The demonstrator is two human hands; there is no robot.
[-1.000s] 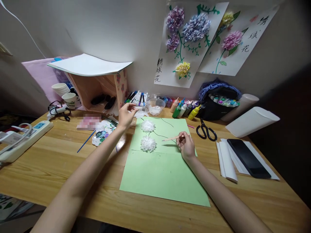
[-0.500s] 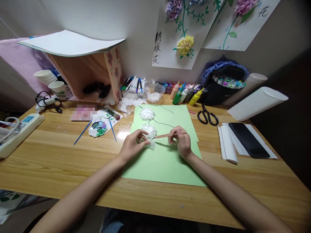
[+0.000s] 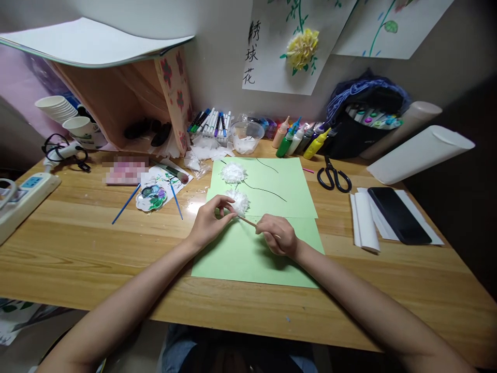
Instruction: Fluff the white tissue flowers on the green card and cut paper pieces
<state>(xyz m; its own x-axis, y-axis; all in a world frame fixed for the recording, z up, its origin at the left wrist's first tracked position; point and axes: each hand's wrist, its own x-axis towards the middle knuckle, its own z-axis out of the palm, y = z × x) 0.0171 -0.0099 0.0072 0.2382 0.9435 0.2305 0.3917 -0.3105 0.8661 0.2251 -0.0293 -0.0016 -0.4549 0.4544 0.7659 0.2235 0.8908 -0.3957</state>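
Observation:
My left hand (image 3: 213, 220) is closed in a pinch just below the lower white paper flower (image 3: 239, 202). At its fingertips is a small piece of white tissue paper, now almost wholly hidden. A thin wooden stick (image 3: 247, 221) is gripped in my right hand (image 3: 277, 234), its far tip meeting the left fingertips. Both hands are over the green paper sheets (image 3: 252, 259). Another fluffy white paper flower (image 3: 233, 173) lies above the first, and thin dark curved lines (image 3: 267, 191) run across the upper sheet.
Black-handled scissors (image 3: 334, 178) lie to the right, near a black phone (image 3: 399, 215) on white paper. Paint bottles (image 3: 297, 141), markers (image 3: 213, 123) and a plastic bowl (image 3: 247, 137) stand along the back. A paint palette (image 3: 151, 198) with brushes is at left.
My right hand has come lower and turned, tilting the stick so its tip touches the left fingertips. The tissue piece that hung below the left fingers no longer shows. The view has tipped down.

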